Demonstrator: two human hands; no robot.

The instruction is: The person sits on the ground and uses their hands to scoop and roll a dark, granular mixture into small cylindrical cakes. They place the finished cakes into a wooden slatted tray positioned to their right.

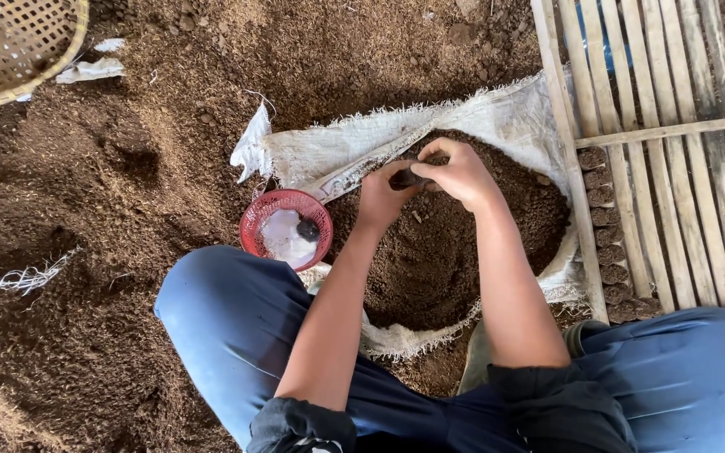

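Loose brown soil (111,218), crumbly and clodded, covers the ground across the whole left and top of the view, with a frayed tuft of white fibres (27,277) lying on it. At the top left corner the rim of a woven bamboo basket (10,50) is seen, and at the right a rack of pale wooden slats (673,126) is laid flat, with a column of small dark soil plugs (607,243) packed along its left edge. An opened white woven sack (396,138), its edges ragged, is spread on the ground and filled with finer dark compost (438,260). Just beside the sack a small red plastic mesh basket (285,226) is set, holding something white and a dark lump.

Both hands are held over the compost, forearms bare, knees in blue trousers (237,327) drawn up on either side. The left hand (383,197) is curled closed around one end of a small dark object (409,178); the right hand (461,172) is bent over the other end, fingers pinched onto it. What the object is cannot be told.
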